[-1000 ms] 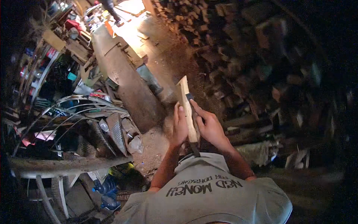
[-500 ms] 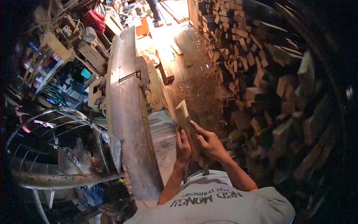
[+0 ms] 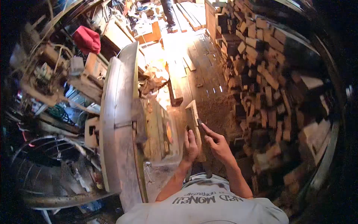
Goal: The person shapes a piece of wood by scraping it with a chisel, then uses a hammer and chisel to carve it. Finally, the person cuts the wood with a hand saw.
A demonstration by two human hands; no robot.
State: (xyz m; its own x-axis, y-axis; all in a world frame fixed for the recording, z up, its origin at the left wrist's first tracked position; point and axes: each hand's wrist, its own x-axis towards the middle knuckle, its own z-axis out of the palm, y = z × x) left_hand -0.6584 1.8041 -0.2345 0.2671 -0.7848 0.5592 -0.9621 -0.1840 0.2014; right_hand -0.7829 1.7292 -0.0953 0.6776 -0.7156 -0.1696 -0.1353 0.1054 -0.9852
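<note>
A short wooden board [image 3: 194,118] with a pale, slanted upper end points away from me, in front of my chest. My left hand [image 3: 191,147] is closed on its left side, fingers against the face of the wood. Along its right edge, my right hand [image 3: 218,145] is closed with the index finger reaching forward. A small dark tip [image 3: 200,121] shows at that finger, against the board's edge. What the right hand holds is too small and shaded to name.
A long wooden bench or beam [image 3: 121,89] runs along my left. Stacked wood blocks [image 3: 266,86] line the right side. A red cloth [image 3: 87,39] hangs back left, near clutter. A person's leg [image 3: 169,15] stands at the far end of the plank floor [image 3: 203,56].
My view has shifted, so the bench and floor appear displaced. The board has turned slightly, showing more of its pale right edge. Both hands stay around it.
</note>
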